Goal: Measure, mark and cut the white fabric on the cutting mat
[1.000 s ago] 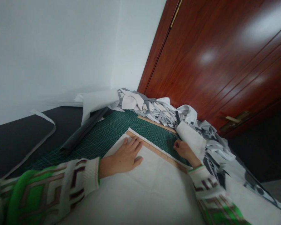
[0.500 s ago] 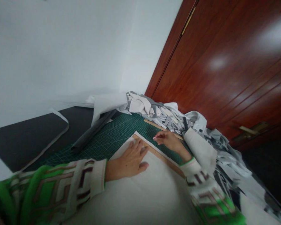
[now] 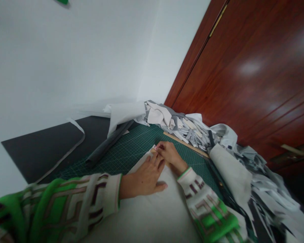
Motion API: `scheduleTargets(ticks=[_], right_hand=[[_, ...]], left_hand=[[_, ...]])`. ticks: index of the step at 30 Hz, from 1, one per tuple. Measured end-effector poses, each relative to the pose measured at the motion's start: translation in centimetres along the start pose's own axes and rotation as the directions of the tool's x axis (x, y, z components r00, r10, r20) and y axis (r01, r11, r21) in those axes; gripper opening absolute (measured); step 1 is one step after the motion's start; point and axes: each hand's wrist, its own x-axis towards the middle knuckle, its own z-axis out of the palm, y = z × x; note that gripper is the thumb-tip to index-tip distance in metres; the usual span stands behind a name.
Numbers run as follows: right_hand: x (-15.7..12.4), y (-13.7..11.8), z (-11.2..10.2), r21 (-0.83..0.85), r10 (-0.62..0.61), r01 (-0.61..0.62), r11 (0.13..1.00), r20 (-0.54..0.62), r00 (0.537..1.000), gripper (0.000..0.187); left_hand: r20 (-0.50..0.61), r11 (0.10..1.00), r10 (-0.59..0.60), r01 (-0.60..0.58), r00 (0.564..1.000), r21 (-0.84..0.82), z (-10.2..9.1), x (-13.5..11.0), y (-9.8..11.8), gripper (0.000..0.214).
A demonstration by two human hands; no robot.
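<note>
A large pale cloth [image 3: 152, 212] covers the near part of the green cutting mat [image 3: 134, 143]. Across its far edge lies a wooden ruler [image 3: 153, 151], mostly hidden beneath my hands. My left hand [image 3: 145, 175] rests flat on the cloth, fingertips on the ruler and thumb stretched to the right. Close beside those fingertips, my right hand [image 3: 169, 156] is pinched at the cloth's far corner, by the end of the ruler. Something small and pinkish shows at its fingertips; whether it is a held thing or a nail I cannot tell.
A second wooden strip [image 3: 184, 144] lies on the mat's far side, before a heap of grey and white scraps [image 3: 190, 130]. A dark roll [image 3: 108, 143] sits at left, near a pale cloth strip [image 3: 66, 155]. A wooden door [image 3: 243, 84] stands behind.
My right hand has moved left and inward, from beyond the ruler's edge to the cloth's corner beside my left fingers. My left hand stays flat. The view has shifted a little.
</note>
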Motion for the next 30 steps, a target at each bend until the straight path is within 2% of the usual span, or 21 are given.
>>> scheduleTargets(ticks=[5,10,17,30], right_hand=[[0.1,-0.1,0.1,-0.073,-0.007,0.007,0.997,0.013,1.0,0.014],[-0.6,-0.3,-1.3,-0.163,-0.024,0.037,0.986,0.083,0.996,0.011],[-2.8,-0.1,-3.7,-0.285,-0.004,0.063,0.956,0.202,0.979,0.014],[-7.0,0.7,-5.9,-0.471,0.116,0.016,0.882,0.249,0.961,0.018]], left_hand=[[-0.016,1.0,0.017,-0.016,1.0,0.016,0.1,-0.1,0.0,0.081],[0.015,0.999,0.012,-0.012,1.0,0.033,-0.1,0.0,0.1,0.081],[0.036,0.998,0.023,-0.025,0.999,0.063,0.2,0.3,0.0,0.08],[0.061,0.998,0.02,-0.023,0.998,0.05,0.4,0.4,-0.3,0.082]])
